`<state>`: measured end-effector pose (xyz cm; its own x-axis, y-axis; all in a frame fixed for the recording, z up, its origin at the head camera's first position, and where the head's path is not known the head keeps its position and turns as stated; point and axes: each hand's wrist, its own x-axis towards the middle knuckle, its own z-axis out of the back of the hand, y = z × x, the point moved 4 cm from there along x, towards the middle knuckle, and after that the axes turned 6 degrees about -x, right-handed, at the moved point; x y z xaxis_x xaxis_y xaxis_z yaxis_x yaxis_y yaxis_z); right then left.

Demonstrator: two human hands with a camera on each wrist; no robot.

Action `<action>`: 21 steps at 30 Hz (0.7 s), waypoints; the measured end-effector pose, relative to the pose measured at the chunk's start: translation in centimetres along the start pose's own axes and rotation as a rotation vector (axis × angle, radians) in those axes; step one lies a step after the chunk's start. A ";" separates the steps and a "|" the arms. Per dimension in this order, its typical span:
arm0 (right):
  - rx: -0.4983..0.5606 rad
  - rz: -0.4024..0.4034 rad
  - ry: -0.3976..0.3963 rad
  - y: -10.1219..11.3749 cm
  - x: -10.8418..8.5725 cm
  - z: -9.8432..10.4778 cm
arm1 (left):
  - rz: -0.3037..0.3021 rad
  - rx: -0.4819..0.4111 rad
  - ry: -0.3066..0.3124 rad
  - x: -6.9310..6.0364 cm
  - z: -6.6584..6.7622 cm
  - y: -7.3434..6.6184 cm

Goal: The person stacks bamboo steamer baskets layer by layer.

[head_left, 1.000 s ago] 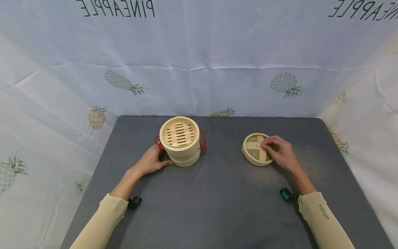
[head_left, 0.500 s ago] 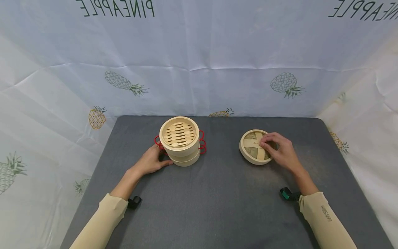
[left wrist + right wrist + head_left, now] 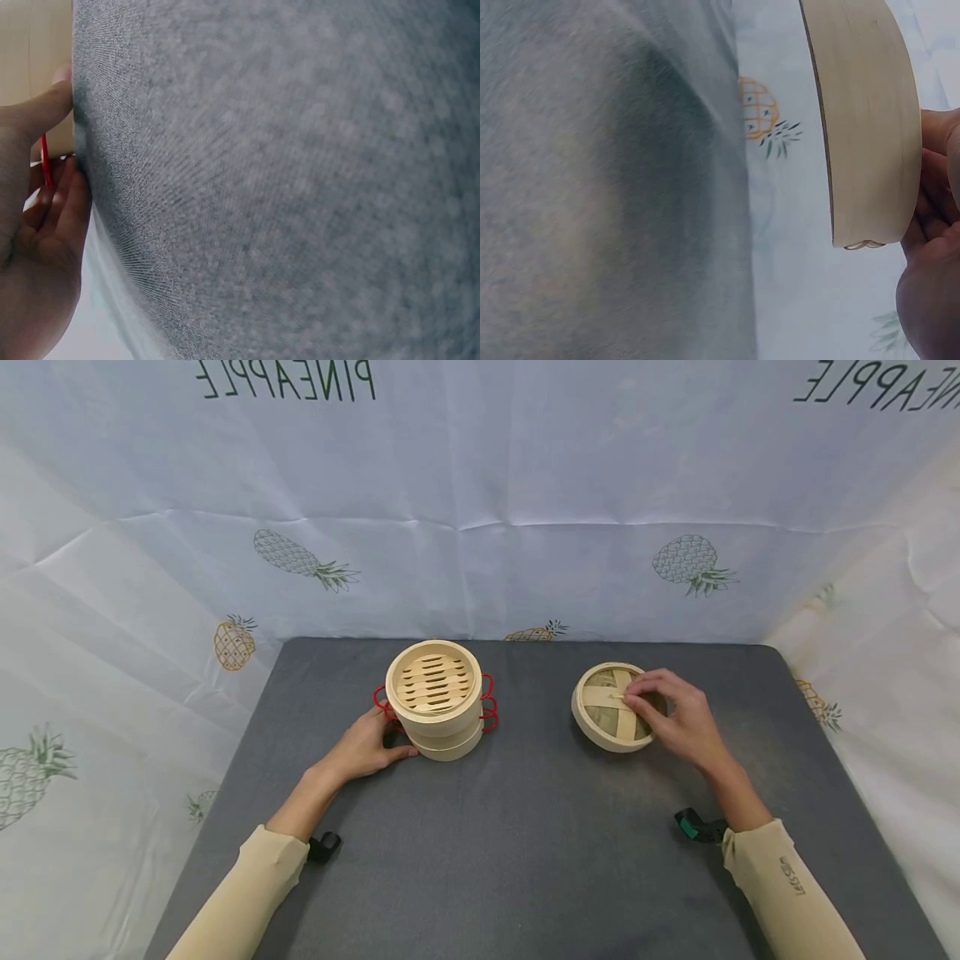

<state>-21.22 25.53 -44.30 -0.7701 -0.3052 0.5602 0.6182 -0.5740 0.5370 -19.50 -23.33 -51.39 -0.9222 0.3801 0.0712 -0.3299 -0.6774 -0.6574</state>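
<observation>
A stacked bamboo steamer [image 3: 442,722] with slatted top and red side handles stands on the table at centre-left. My left hand [image 3: 367,746] holds its lower left side, thumb at the front of the base and the fingers partly hidden behind. In the left wrist view, the thumb lies against the pale wall [image 3: 45,52] beside a red handle [image 3: 46,161]. My right hand [image 3: 678,718] pinches the woven bamboo lid [image 3: 602,727] by the small loop at its centre. The right wrist view shows the lid's rim [image 3: 870,127] off the table, with a gap beneath it.
Both things are near the back of the dark grey table [image 3: 480,860]. A white pineapple-print curtain [image 3: 480,577] hangs right behind the table and along both sides. A black wrist camera [image 3: 699,827] sits at the right wrist, another [image 3: 324,847] at the left.
The lid has risen off the table and shifted slightly left and away, pinched in my right hand. The left hand and the steamer have stayed in place.
</observation>
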 end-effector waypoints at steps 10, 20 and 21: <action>0.016 0.036 -0.012 2.3 1.4 0.6 | 0.007 0.005 -0.003 0.0 0.0 -0.1; 0.038 0.069 -0.027 4.3 2.8 0.9 | -0.001 -0.009 0.001 -0.1 0.0 -0.1; 0.040 0.070 -0.027 4.4 2.9 0.9 | -0.002 -0.009 0.000 0.0 0.0 -0.1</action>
<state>-20.56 22.84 -39.77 -0.7206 -0.3227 0.6137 0.6765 -0.5213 0.5202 -19.42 -23.28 -51.30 -0.9216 0.3811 0.0729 -0.3301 -0.6712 -0.6637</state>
